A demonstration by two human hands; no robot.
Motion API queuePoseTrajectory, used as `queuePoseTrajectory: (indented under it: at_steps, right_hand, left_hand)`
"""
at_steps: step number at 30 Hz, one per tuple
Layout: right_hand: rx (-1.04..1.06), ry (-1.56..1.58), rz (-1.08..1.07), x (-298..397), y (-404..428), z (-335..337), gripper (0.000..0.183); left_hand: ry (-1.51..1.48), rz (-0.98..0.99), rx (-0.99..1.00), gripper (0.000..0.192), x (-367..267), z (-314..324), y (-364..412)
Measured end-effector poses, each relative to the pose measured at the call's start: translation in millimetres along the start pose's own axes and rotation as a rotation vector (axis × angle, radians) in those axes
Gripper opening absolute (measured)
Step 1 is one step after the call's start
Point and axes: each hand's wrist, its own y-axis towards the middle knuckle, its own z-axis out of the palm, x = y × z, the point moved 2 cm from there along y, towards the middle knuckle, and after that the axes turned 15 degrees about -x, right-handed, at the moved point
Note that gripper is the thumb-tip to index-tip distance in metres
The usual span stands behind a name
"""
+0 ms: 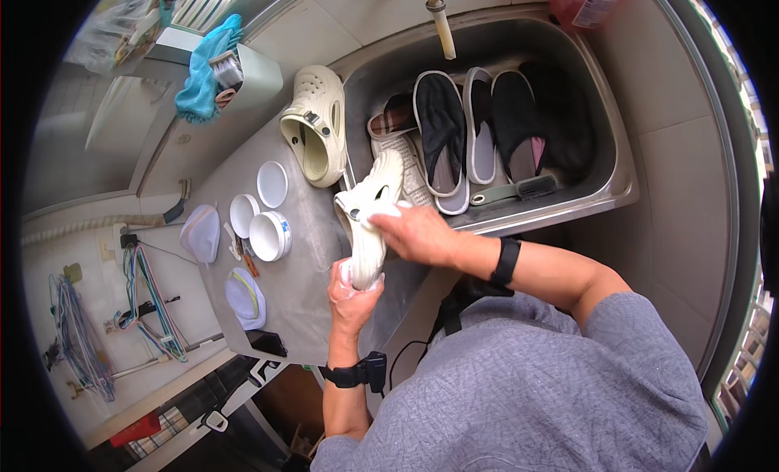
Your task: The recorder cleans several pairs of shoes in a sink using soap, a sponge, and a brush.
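A cream foam clog [368,195] is held tilted at the sink's left rim, its toe towards the sink. My left hand [355,292] grips it by the heel end, with white suds on the fingers. Against the clog's side strap, my right hand [423,233] presses a small white object [389,211], mostly hidden by the fingers; whether it is a sponge or a cloth I cannot tell. The matching clog [316,128] rests on the metal counter at the sink's left edge. Several dark slippers [439,128] with white edging lie in the steel sink.
A grey-green-handled brush [514,190] lies at the sink's front. The faucet [445,37] hangs over the back. On the counter [307,289] are white round containers [268,236], small mesh bags [246,298] and a phone [266,343]. A wall holder [260,76] carries a turquoise cloth [210,67].
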Motion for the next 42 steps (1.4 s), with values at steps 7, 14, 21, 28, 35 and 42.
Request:
queuePoseTrajectory:
  at_steps: [7, 14, 21, 28, 35, 42]
  right_hand:
    - [-0.045, 0.144, -0.292, 32, 1, -10, 0.022]
    - [0.092, -0.128, -0.156, -11, 36, -11, 0.02]
    - [0.131, -0.212, -0.227, -17, 21, -13, 0.018]
    - [0.186, 0.181, 0.052, 10, 1, -29, 0.017]
    - [0.157, -0.342, -0.141, -38, 9, -46, 0.019]
    - [0.335, -0.254, -0.134, -16, -15, -44, 0.017]
  left_hand:
    - [-0.091, -0.089, 0.008, 0.043, -8, -2, 8]
    - [-0.091, 0.18, 0.079, 0.04, -22, 11, 17]
    - [-0.099, 0.264, 0.082, 0.04, -33, 14, 18]
    - [-0.04, 0.316, 0.089, 0.045, -27, 14, 17]
    - [0.026, 0.476, 0.155, 0.04, -52, 29, 17]
    - [0.167, 0.637, 0.223, 0.034, -63, 22, 13]
